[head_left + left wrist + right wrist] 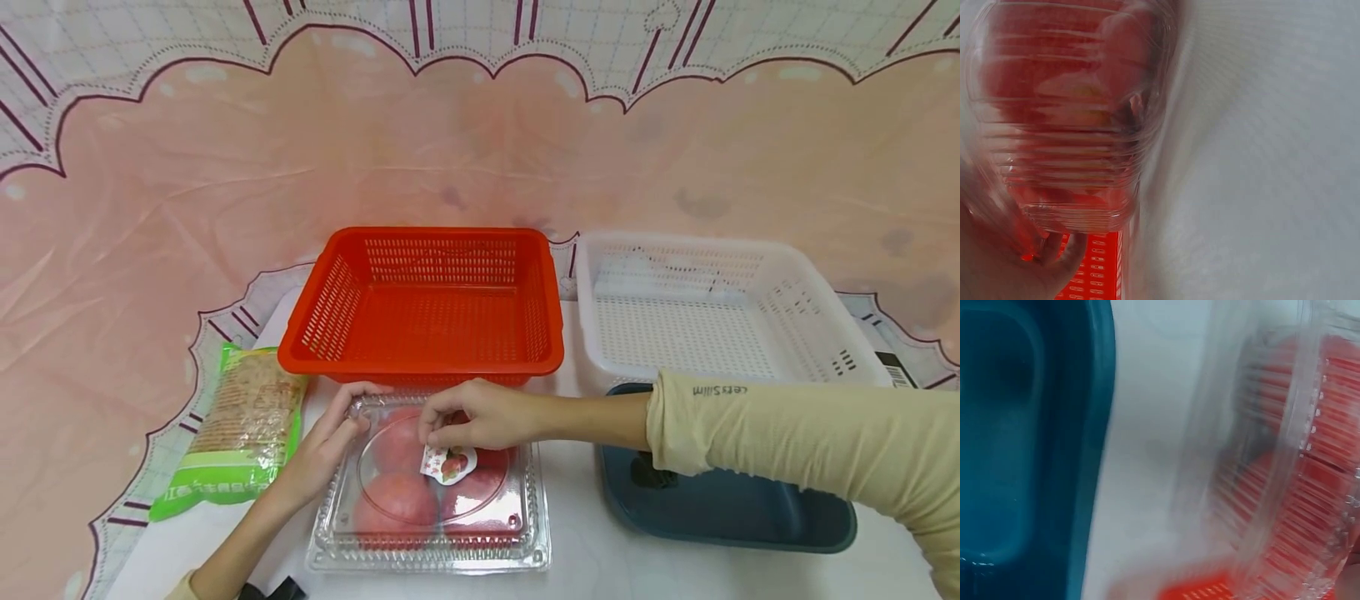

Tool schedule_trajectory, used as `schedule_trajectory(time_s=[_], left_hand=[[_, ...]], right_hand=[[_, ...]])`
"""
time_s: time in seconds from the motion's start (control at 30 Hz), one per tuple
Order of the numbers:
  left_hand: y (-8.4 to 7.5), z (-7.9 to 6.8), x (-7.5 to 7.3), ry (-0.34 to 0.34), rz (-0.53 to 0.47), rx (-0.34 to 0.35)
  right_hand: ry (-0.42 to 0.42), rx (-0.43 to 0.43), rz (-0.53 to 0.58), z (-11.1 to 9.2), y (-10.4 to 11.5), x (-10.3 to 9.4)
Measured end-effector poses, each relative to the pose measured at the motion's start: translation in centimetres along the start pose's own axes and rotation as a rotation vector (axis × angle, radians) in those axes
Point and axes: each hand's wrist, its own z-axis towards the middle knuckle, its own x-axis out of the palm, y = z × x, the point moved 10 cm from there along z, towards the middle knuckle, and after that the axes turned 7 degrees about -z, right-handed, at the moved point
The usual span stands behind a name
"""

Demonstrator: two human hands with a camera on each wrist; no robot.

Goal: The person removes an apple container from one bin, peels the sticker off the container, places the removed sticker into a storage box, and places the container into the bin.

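The clear box (429, 560) of red fruit (395, 504) sits on the white surface (576, 533), its far edge close to the red basket (420, 367). The left hand (335, 433) has its grip round the far-left corner; the right hand (480, 414) — grip together — pinches the label (452, 467). Rightward, a strip of surface separates box from dark tray (723, 521).

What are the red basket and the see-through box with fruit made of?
The clear box looks like thin, shiny plastic: see-through, ribbed and full of glints. The red basket is probably stiffer plastic, slightly glossy, with neat slots through its walls.
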Motion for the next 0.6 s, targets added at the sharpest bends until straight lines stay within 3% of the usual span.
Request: schedule_trajectory(time_s=[0.17,0.6], left_hand=[[-0.03,0.00,-0.04,-0.001,-0.011,0.003],[-0.04,-0.05,0.02,0.008,-0.011,-0.016]], right_hand=[[-0.016,0.019,0.100,-0.31,-0.55,0.02],[-0.086,0.032,0.153,-0.29,-1.10,-0.23]])
